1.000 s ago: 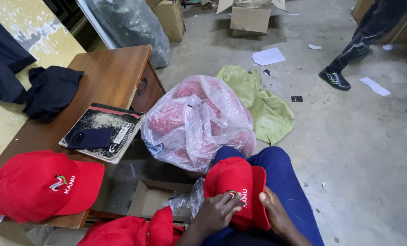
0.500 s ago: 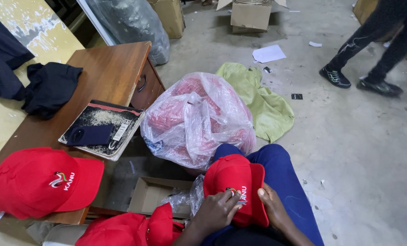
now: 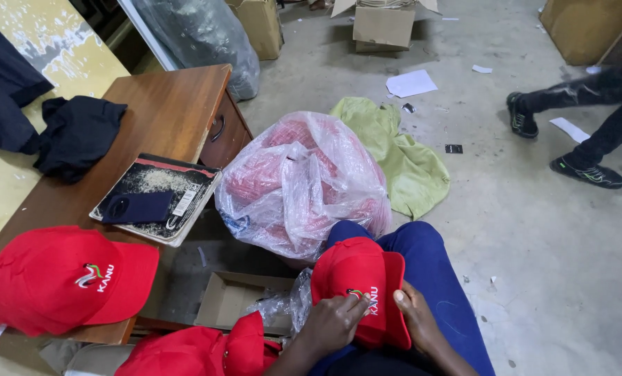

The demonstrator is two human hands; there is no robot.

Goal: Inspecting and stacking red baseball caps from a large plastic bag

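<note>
A: From the head camera, where is the red cap [image 3: 358,287] they are working on?

B: It lies on the person's lap, on the blue trouser leg [image 3: 433,268], near the bottom middle of the view. Its brim points to the right and its front panel, with a small embroidered mark and white letters, faces up.

A: And the hands?

B: The left hand [image 3: 332,324] comes up from below and rests on the front of the cap, fingertips pinched together right at the embroidered mark. Whether they pinch cloth or some small thing I cannot tell. The right hand [image 3: 417,319] lies along the brim's lower edge, thumb on top of the brim, fingers tucked under it, so it is grasping the cap by the brim.

A: So the cap sits between both hands?

B: Yes, the crown is above the left fingertips, the brim just left of the right palm.

A: What lies around?

B: A clear plastic bag [image 3: 300,182] full of red goods stands just beyond the knee, with a green cloth [image 3: 405,157] behind it. Another red cap [image 3: 64,277] rests on the wooden desk [image 3: 175,104] at left, beside a dark notebook [image 3: 161,198]. More red fabric [image 3: 200,348] lies at the bottom edge, near an open cardboard box [image 3: 231,296]. Another person's legs [image 3: 589,118] stand at upper right.
</note>
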